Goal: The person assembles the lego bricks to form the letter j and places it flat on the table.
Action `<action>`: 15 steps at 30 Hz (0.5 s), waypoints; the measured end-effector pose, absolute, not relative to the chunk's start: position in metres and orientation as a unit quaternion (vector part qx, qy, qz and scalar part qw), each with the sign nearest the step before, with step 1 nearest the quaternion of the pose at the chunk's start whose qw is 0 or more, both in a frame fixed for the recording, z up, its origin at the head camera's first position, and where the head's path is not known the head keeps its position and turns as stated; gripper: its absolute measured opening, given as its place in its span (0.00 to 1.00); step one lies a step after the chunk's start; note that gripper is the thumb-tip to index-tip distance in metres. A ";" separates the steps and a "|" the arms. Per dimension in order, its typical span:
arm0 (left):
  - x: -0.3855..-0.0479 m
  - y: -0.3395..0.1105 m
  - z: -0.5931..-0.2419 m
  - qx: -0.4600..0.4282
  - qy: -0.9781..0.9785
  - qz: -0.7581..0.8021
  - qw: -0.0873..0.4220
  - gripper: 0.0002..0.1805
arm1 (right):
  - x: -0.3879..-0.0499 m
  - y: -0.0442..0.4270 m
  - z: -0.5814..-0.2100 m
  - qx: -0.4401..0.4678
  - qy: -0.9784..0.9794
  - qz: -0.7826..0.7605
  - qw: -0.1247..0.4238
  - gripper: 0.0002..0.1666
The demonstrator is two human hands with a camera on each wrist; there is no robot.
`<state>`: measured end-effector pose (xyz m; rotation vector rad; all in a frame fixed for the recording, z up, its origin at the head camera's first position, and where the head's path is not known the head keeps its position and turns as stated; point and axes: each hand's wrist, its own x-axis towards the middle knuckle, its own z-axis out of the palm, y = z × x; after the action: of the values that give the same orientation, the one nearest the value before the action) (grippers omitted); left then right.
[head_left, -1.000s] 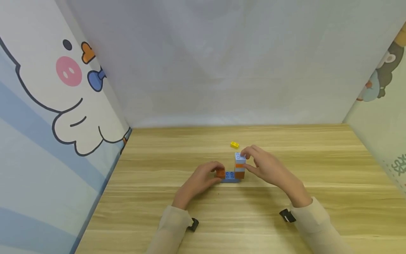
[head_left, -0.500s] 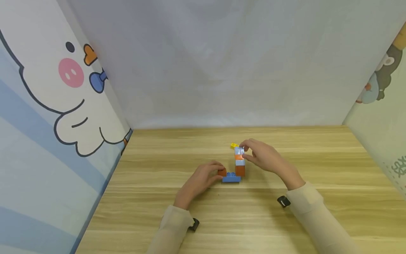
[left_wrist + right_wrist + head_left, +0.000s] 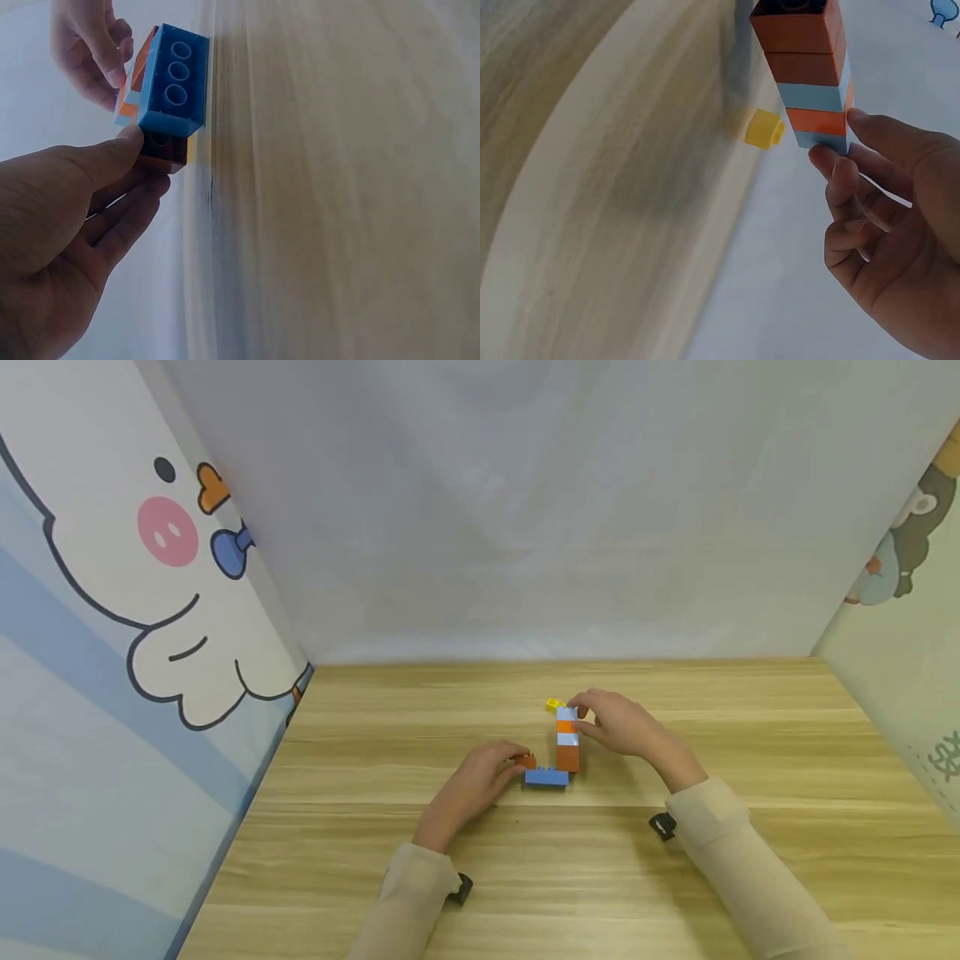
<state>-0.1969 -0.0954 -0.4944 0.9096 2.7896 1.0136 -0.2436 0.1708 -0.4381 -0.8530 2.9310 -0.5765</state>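
Observation:
Both hands hold one joined build of toy building bricks, tipped so undersides show in the wrist views. Its long blue brick (image 3: 547,777) shows hollow tubes in the left wrist view. At the right end rises a tower (image 3: 567,739) of stacked brown, light blue and orange bricks. My left hand (image 3: 474,778) pinches the brown brick (image 3: 527,761) at the left end between thumb and fingers. My right hand (image 3: 618,722) pinches the tower's top, with the thumb near the orange brick (image 3: 817,120). Fingers partly hide the top light blue brick (image 3: 823,141).
A small yellow brick (image 3: 553,704) lies on the wooden table (image 3: 420,718) just behind the tower, partly covered by it in the head view. A pale curtain (image 3: 525,527) hangs at the back, and printed panels (image 3: 90,735) flank the table.
The build has tipped, so the blue brick shows its front side more and its studs less. My right hand has moved away from me with the tower top; the left has barely moved.

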 end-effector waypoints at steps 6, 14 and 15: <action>-0.200 -0.094 -0.492 0.287 0.905 0.312 0.038 0.17 | -0.252 0.169 -0.446 -0.264 0.942 -0.197 0.060 0.20; -0.200 -0.093 -0.491 0.283 0.909 0.299 0.063 0.17 | -0.259 0.167 -0.454 -0.262 0.941 -0.190 0.100 0.20; -0.200 -0.093 -0.490 0.285 0.908 0.300 0.065 0.17 | -0.259 0.167 -0.455 -0.261 0.941 -0.191 0.103 0.20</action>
<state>-0.2000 -0.0928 -0.4904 0.8588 2.7416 0.9042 -0.2590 0.1671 -0.4549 -0.7705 2.7759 -0.5651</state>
